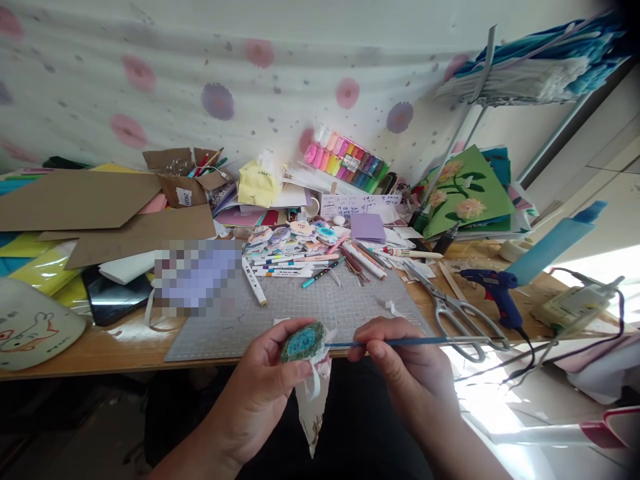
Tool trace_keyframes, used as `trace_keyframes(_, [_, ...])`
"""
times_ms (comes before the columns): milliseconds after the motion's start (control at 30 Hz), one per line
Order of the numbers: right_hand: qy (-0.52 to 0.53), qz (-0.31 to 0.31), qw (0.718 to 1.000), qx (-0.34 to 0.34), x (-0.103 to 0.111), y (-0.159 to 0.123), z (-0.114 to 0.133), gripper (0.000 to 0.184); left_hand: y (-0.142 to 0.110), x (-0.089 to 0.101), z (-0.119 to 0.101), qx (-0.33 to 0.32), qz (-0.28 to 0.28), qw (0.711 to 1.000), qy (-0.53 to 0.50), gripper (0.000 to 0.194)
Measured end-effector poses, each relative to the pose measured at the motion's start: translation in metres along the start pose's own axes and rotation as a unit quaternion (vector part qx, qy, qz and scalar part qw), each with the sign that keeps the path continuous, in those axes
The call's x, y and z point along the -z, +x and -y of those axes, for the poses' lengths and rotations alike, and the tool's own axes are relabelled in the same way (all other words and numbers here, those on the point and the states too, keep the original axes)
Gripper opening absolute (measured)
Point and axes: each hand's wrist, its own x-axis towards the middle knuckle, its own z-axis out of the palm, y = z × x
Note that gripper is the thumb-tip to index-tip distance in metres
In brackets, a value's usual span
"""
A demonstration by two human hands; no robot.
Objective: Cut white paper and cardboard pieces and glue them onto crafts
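My left hand (273, 373) grips a small round disc (303, 343) with a teal centre and a green rim, pinched between thumb and fingers. White paper-like scraps stick out from the disc's right side. Below it hangs a pale, pointed strip (313, 413) with a ragged lower end; how it joins the disc is hidden. Between the thumb and fingers of my right hand (400, 360) lies a thin blue stick (417, 341), pointing left. Its tip reaches the disc's right edge, while the other end extends past my hand toward the scissors (457, 317).
A grey cutting mat (220, 340) lies ahead, bearing markers (285, 267) and paper cutouts (300, 230). A blue glue gun (493, 287) with a cord is at right. Cardboard sheets (75, 197) and a white cap-like object (37, 327) are at left.
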Motion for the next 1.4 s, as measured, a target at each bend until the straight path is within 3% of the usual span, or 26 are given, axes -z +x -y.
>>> trace_keyframes(433, [0.062, -0.022, 0.997, -0.049, -0.009, -0.001, -0.012, 0.007, 0.002, 0.008, 0.003, -0.018, 0.003, 0.999, 0.044, 0.044])
trace_keyframes(700, [0.068, -0.023, 0.997, -0.018, -0.012, -0.003, -0.017, 0.011, 0.003, 0.007, 0.004, -0.041, -0.032, 0.997, 0.060, 0.043])
trace_keyframes(1000, [-0.049, 0.022, 0.995, 0.080, -0.012, -0.003, -0.017, 0.023, 0.005, 0.001, 0.004, -0.074, -0.098, 0.991, 0.053, 0.048])
trace_keyframes(1233, [-0.196, 0.119, 0.947, 0.227, -0.005, -0.004, -0.012, 0.037, 0.009, 0.000, 0.007, -0.104, -0.140, 0.984, 0.035, 0.052])
trace_keyframes(1333, [-0.210, 0.157, 0.932, 0.250, -0.003, -0.006, -0.009, 0.041, 0.012, 0.002, 0.005, -0.122, -0.142, 0.982, 0.032, 0.049])
trace_keyframes(1400, [-0.200, 0.141, 0.937, 0.250, -0.003, -0.006, -0.006, 0.039, 0.012, 0.003, 0.004, -0.124, -0.135, 0.983, 0.031, 0.048])
